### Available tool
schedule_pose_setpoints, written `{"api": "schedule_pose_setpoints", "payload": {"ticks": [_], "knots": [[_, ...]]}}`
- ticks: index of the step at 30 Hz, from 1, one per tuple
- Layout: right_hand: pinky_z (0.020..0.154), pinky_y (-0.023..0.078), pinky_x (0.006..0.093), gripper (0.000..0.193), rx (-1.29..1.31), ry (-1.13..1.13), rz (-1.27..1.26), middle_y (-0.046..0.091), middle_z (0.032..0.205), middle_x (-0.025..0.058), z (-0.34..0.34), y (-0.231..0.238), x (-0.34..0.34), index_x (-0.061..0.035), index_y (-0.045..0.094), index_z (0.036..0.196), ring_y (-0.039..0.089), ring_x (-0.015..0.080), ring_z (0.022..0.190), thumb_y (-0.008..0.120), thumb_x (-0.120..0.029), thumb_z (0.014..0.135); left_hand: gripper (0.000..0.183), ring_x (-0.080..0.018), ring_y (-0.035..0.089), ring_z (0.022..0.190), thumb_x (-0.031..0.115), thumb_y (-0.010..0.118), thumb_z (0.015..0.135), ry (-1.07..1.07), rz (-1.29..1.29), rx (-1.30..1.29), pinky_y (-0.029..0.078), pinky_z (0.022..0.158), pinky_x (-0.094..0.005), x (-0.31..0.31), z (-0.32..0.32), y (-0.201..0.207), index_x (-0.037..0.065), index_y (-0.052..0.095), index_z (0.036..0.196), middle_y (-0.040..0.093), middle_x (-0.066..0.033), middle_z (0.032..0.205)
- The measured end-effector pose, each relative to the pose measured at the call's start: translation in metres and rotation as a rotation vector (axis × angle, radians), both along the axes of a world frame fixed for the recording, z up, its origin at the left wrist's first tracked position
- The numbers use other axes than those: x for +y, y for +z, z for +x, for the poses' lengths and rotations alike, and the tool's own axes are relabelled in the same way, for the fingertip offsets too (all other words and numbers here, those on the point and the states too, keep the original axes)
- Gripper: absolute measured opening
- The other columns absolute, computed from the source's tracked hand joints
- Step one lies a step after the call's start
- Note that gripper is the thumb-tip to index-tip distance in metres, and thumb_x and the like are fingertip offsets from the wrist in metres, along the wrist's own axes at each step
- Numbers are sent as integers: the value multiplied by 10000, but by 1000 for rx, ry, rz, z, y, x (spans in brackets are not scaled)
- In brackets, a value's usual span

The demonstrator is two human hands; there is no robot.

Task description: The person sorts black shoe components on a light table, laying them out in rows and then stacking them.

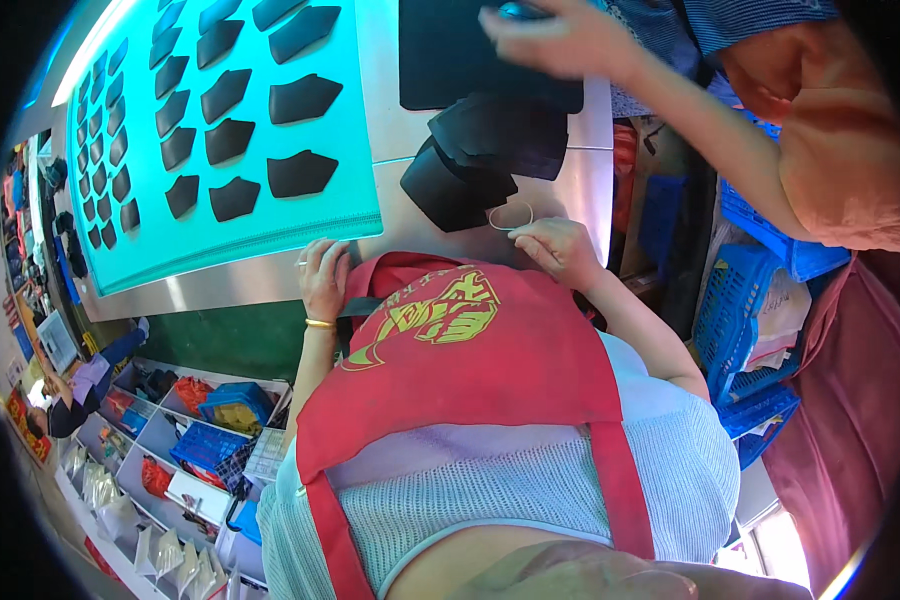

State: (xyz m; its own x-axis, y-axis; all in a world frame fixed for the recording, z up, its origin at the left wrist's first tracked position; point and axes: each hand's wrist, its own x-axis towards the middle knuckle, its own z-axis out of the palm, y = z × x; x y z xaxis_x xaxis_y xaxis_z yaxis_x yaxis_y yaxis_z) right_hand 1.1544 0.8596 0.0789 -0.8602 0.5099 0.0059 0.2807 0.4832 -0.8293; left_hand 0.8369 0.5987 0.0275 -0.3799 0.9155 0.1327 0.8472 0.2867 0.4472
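My left hand (325, 280) rests at the front edge of the metal table (240, 285), beside the turquoise mat (260, 238). Its fingers are slightly bent and a little apart, with nothing visible in them. On the right, my right hand (560, 252) has its fingers pinched at the end of a thin pale loop (511, 226), which looks like a rubber band. Just beyond the loop lies a loose heap of black cut pieces (500, 140). Rows of similar black pieces (304, 174) are spread over the mat, and the rows farther left hold smaller ones.
Across the table at the right, a co-worker's blurred hand (570, 40) reaches over a black board (440, 60), near a computer mouse (522, 11). Blue plastic baskets (740, 310) stand to my right. Divided bins (185, 450) with assorted goods stand to my left.
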Motion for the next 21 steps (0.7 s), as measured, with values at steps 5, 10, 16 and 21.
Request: {"api": "schedule_pose_setpoints", "payload": {"ticks": [5,10,16,21], "knots": [[708,518,330,160,-31,-287,115,708,846,56,3,1,30,-54,712,957,676,208,777,591,-156,938,233,-296,600,1045,61,727,810,-2,31,-9,467,881,-409,2,1,2,93,675,1034,629,-82,1057],[878,482,287,252,15,-647,11,703,1079,91,-18,1,100,-50,681,1136,654,163,972,573,-205,970,225,-240,652,944,45,647,915,226,60,-447,518,838,-332,5,7,8,70,674,1136,688,-93,1017],[949,472,307,382,-132,-321,46,685,1180,127,-61,-9,146,-81,651,1255,655,222,1056,598,-316,959,370,-216,621,1143,185,508,1029,143,-284,-1788,497,972,-322,130,62,104,-12,531,1342,632,-138,1240],[969,472,307,467,-268,-183,-102,683,1199,119,-80,-4,159,-97,651,1270,647,227,1099,636,-410,923,516,-246,619,1138,323,502,1030,244,-521,-2094,481,994,-361,181,95,68,-19,429,1408,616,-148,1253]]}}
